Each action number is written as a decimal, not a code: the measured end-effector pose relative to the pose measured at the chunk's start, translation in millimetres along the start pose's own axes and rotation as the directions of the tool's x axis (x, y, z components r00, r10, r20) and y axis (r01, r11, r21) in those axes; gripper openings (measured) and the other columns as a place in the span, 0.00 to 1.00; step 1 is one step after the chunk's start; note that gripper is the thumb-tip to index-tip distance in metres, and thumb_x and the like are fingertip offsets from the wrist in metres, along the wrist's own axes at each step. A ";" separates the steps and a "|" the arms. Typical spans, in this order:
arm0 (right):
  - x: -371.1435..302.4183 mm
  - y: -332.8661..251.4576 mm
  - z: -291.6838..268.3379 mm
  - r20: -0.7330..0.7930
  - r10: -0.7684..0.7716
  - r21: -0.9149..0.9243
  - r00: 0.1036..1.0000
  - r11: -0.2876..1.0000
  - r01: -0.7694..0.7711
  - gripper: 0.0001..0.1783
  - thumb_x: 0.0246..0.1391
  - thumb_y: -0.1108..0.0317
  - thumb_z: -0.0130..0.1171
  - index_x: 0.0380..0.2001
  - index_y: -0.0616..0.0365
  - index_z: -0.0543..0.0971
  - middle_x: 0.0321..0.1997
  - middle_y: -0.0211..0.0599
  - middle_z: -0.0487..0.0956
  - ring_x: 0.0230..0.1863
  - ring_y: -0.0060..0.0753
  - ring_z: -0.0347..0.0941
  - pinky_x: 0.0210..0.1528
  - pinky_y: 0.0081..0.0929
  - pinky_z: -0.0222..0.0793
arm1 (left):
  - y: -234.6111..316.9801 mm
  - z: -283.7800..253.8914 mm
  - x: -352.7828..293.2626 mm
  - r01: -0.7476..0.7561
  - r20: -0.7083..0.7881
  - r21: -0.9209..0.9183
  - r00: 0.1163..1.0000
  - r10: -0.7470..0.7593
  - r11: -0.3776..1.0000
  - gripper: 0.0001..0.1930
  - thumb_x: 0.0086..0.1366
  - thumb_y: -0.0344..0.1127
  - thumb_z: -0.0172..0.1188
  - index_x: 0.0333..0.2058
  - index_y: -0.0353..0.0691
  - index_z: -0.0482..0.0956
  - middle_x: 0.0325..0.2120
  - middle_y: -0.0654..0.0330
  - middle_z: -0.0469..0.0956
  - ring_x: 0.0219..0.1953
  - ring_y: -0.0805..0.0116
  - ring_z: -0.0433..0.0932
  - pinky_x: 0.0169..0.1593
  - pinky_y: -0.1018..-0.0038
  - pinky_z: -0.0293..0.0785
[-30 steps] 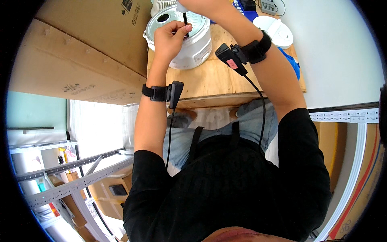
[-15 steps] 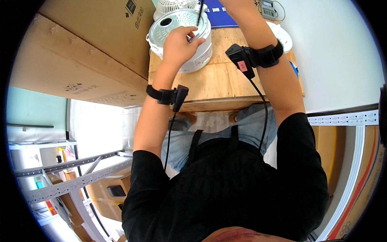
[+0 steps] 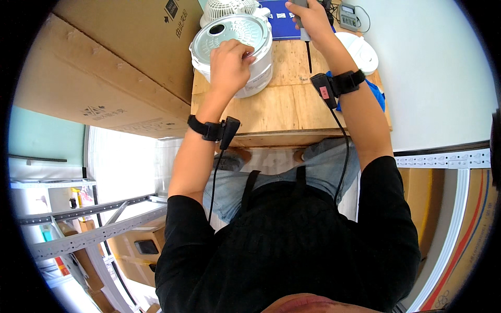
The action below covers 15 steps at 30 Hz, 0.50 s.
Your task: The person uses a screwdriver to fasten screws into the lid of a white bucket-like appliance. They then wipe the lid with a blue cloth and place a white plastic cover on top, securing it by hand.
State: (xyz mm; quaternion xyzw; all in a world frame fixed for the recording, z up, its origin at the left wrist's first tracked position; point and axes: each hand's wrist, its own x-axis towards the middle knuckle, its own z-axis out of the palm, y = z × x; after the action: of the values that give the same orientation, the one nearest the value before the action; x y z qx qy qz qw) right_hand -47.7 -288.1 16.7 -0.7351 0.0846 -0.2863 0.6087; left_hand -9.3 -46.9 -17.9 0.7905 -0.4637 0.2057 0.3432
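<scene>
The white cooker [image 3: 262, 68] stood upright on the wooden table [image 3: 292, 112], toward its left side as you faced it, with its pale, patterned top [image 3: 240, 30] facing up and a dark round hole [image 3: 216, 29] showing in it. Your left hand [image 3: 229, 62] was over the near part of that top, with the fingers bent and the thumb close to them by the right-hand rim; the back of the hand hid most of the contact, so I could not tell whether they pinched anything. Your right hand [image 3: 315, 23] was clamped around the grey handle of a screwdriver [image 3: 304, 34], to the right of the cooker and apart from it, and the black shaft pointed back toward you over the wood. Behind the cooker, at the upper edge of the view, sat a white slatted grille [image 3: 229, 7], and beside it, to the right, lay a blue sheet [image 3: 282, 28] with white print. Further right was a grey meter [image 3: 348, 16] with a small screen and a thin cable. Nearer you, what looked like a white lid [image 3: 364, 53] lay beyond your right forearm, and a blue bundle [image 3: 374, 98] was partly hidden by that arm. A large cardboard box [image 3: 104, 68] rose along the left of the table.
</scene>
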 end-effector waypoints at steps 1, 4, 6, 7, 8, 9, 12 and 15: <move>0.1 6.2 1.5 0.010 0.004 -0.034 1.000 0.999 -0.003 0.14 0.56 0.62 0.62 0.39 0.60 0.74 0.29 0.33 0.76 0.28 0.24 0.72 0.28 0.23 0.69 | -2.6 -4.2 -1.2 -0.002 0.014 -0.026 1.000 0.002 1.000 0.07 0.50 0.29 0.69 0.30 0.43 0.84 0.28 0.64 0.78 0.35 0.60 0.75 0.42 0.65 0.64; -5.8 14.6 9.1 0.016 0.044 -0.113 0.999 0.993 -0.042 0.21 0.52 0.55 0.66 0.40 0.61 0.77 0.30 0.33 0.77 0.29 0.24 0.72 0.28 0.23 0.69 | -8.0 -17.7 -6.5 -0.040 0.031 -0.079 0.999 0.042 0.996 0.07 0.49 0.29 0.69 0.30 0.43 0.84 0.27 0.64 0.77 0.34 0.61 0.74 0.42 0.66 0.63; -7.9 19.3 16.0 0.024 0.075 -0.169 0.997 0.983 -0.070 0.23 0.50 0.52 0.67 0.39 0.61 0.79 0.28 0.31 0.76 0.28 0.23 0.72 0.26 0.23 0.69 | -14.6 -24.7 -10.6 -0.054 0.050 -0.095 0.997 0.059 0.994 0.08 0.49 0.28 0.68 0.30 0.42 0.83 0.26 0.64 0.77 0.34 0.61 0.74 0.42 0.67 0.63; -9.3 21.0 16.1 0.055 0.095 -0.165 0.994 0.983 -0.085 0.22 0.50 0.53 0.67 0.38 0.61 0.79 0.28 0.31 0.76 0.28 0.23 0.72 0.26 0.23 0.68 | -16.7 -29.3 -12.1 -0.069 0.059 -0.098 0.995 0.075 0.993 0.08 0.49 0.26 0.68 0.31 0.40 0.83 0.27 0.61 0.78 0.34 0.60 0.75 0.41 0.66 0.65; -13.9 16.8 18.0 0.090 0.115 -0.163 0.989 0.982 -0.099 0.21 0.50 0.53 0.67 0.38 0.60 0.79 0.28 0.31 0.76 0.27 0.23 0.71 0.25 0.23 0.68 | -17.0 -36.5 -13.9 -0.081 0.066 -0.100 0.994 0.088 0.992 0.09 0.49 0.24 0.67 0.32 0.39 0.83 0.28 0.58 0.78 0.34 0.58 0.75 0.40 0.66 0.68; -18.8 12.7 20.1 0.125 0.135 -0.162 0.983 0.980 -0.114 0.21 0.50 0.53 0.67 0.37 0.60 0.80 0.27 0.31 0.76 0.27 0.23 0.71 0.25 0.24 0.68 | -17.9 -42.5 -16.7 -0.093 0.074 -0.102 0.992 0.101 0.990 0.10 0.50 0.23 0.67 0.33 0.37 0.83 0.30 0.56 0.79 0.34 0.57 0.76 0.39 0.66 0.70; -24.6 8.3 27.5 0.148 0.167 -0.224 0.975 0.966 -0.132 0.19 0.51 0.53 0.68 0.34 0.59 0.78 0.20 0.27 0.71 0.19 0.18 0.65 0.19 0.20 0.61 | -22.8 -54.1 -25.1 -0.068 0.094 -0.071 0.993 0.074 0.995 0.10 0.50 0.24 0.66 0.34 0.39 0.84 0.32 0.59 0.79 0.38 0.59 0.76 0.45 0.65 0.69; -25.8 12.1 30.8 0.155 0.187 -0.283 0.970 0.949 -0.138 0.20 0.50 0.51 0.69 0.32 0.58 0.79 0.19 0.27 0.71 0.17 0.18 0.64 0.18 0.20 0.60 | -29.1 -63.8 -31.0 -0.077 0.122 -0.018 0.989 0.079 0.997 0.11 0.51 0.25 0.66 0.36 0.40 0.83 0.33 0.62 0.78 0.41 0.60 0.75 0.50 0.64 0.67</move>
State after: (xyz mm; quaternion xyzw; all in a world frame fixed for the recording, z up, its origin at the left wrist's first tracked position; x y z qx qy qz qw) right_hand -50.1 -252.8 -5.8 -0.8244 0.1279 -0.1530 0.5297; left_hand 0.6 28.0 -4.8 0.7807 -0.5157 0.1672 0.3109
